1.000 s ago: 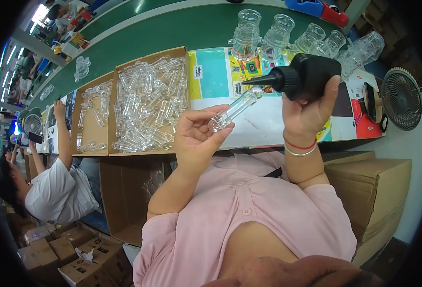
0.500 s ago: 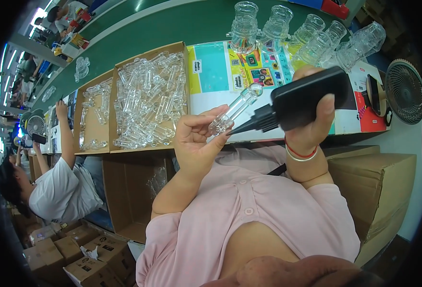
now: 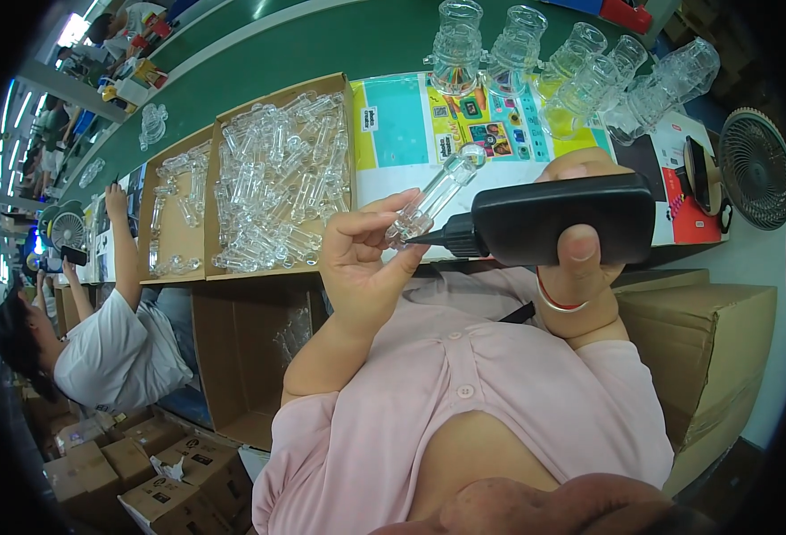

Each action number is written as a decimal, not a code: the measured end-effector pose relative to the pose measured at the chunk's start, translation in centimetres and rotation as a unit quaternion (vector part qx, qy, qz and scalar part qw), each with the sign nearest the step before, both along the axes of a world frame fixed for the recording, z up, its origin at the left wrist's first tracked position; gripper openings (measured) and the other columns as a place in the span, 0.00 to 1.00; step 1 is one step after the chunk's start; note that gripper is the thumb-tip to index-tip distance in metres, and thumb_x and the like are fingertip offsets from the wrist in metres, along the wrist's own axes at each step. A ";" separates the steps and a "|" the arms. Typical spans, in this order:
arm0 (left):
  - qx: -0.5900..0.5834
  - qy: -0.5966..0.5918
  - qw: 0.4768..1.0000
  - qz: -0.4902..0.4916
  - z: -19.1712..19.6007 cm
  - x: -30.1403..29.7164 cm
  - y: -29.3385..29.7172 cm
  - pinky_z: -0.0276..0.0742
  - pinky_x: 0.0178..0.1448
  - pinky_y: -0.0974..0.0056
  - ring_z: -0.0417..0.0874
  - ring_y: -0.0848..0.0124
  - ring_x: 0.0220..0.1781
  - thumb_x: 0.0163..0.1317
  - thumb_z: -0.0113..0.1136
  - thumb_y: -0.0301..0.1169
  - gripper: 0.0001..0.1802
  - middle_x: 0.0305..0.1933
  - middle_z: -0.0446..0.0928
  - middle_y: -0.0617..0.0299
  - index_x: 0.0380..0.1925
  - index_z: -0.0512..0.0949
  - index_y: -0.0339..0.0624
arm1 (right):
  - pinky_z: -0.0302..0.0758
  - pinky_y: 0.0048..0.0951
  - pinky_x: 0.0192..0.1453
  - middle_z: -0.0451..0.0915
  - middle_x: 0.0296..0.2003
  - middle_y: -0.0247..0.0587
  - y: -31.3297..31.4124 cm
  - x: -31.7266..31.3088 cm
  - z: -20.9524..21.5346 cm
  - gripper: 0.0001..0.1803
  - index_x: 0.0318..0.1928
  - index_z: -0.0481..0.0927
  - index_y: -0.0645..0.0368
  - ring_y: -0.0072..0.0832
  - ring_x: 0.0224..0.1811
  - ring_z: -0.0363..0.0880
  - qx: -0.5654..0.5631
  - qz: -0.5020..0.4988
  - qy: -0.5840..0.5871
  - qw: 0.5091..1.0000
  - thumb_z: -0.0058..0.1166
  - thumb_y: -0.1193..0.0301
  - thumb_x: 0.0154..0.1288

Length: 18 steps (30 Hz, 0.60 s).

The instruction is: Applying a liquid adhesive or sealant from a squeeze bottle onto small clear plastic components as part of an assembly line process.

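Between the thumb and fingers of my left hand point(image 3: 364, 259) is a clear glass tube piece point(image 3: 438, 192) with a round knob at its upper end, tilted up to the right. My right hand point(image 3: 585, 236) wraps round a black squeeze bottle point(image 3: 558, 218) with a pointed nozzle, held nearly level. The nozzle tip is at the lower end of the glass piece, close to my left fingertips; whether they touch I cannot tell. To the left, a cardboard tray point(image 3: 351, 134) is heaped with similar clear glass pieces.
Several larger clear glass vessels point(image 3: 457, 49) stand at the back right of the green table point(image 3: 317, 53). A second tray point(image 3: 175, 254) holds fewer pieces. A fan point(image 3: 756, 169) is at the right, cardboard boxes point(image 3: 696, 357) below it. Another person point(image 3: 121, 357) works at the left.
The black bottle has tipped from slanting to nearly level, and its nozzle tip has shifted left along the lower end of the glass piece. My left hand has moved slightly left.
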<state>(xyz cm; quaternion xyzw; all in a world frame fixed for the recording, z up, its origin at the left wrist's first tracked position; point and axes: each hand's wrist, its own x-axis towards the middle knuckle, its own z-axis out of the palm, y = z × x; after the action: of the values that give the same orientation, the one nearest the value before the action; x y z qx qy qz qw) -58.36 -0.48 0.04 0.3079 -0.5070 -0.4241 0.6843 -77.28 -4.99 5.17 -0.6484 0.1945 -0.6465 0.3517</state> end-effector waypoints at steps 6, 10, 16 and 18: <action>-0.009 -0.006 1.000 0.018 0.1 0.0 -0.2 0.75 0.49 0.67 0.77 0.64 0.49 0.47 0.62 0.14 0.21 0.51 0.70 0.38 0.40 0.64 0.38 | 0.71 0.25 0.41 0.73 0.38 0.47 0.2 0.6 0.3 0.18 0.41 0.70 0.68 0.29 0.36 0.73 -0.009 -0.012 -0.002 1.000 0.58 0.69 0.54; 0.000 -0.007 1.000 0.019 0.2 0.2 -0.1 0.75 0.49 0.67 0.77 0.64 0.49 0.47 0.62 0.13 0.21 0.51 0.70 0.38 0.39 0.64 0.38 | 0.71 0.26 0.39 0.73 0.37 0.48 0.3 0.4 0.6 0.17 0.40 0.72 0.68 0.31 0.36 0.74 -0.028 -0.042 0.040 0.998 0.58 0.70 0.54; -0.015 0.005 1.000 0.021 0.2 0.2 -0.3 0.76 0.48 0.68 0.77 0.65 0.48 0.47 0.62 0.14 0.22 0.51 0.70 0.37 0.39 0.64 0.38 | 0.72 0.27 0.39 0.73 0.36 0.48 0.3 0.6 0.8 0.16 0.39 0.72 0.68 0.32 0.35 0.74 -0.036 -0.041 0.061 0.997 0.58 0.69 0.54; -0.023 0.003 1.000 0.021 0.3 0.2 -0.4 0.76 0.48 0.69 0.78 0.65 0.48 0.47 0.63 0.15 0.22 0.51 0.70 0.37 0.39 0.64 0.38 | 0.71 0.27 0.39 0.74 0.35 0.48 0.2 0.8 0.7 0.16 0.39 0.72 0.68 0.32 0.35 0.74 -0.029 -0.040 0.057 0.997 0.58 0.69 0.54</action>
<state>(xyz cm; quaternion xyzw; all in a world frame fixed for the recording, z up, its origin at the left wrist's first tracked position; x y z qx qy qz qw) -58.15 -0.88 0.32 0.3015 -0.5083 -0.3984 0.7014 -76.49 -4.77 5.83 -0.6857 0.2211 -0.6274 0.2954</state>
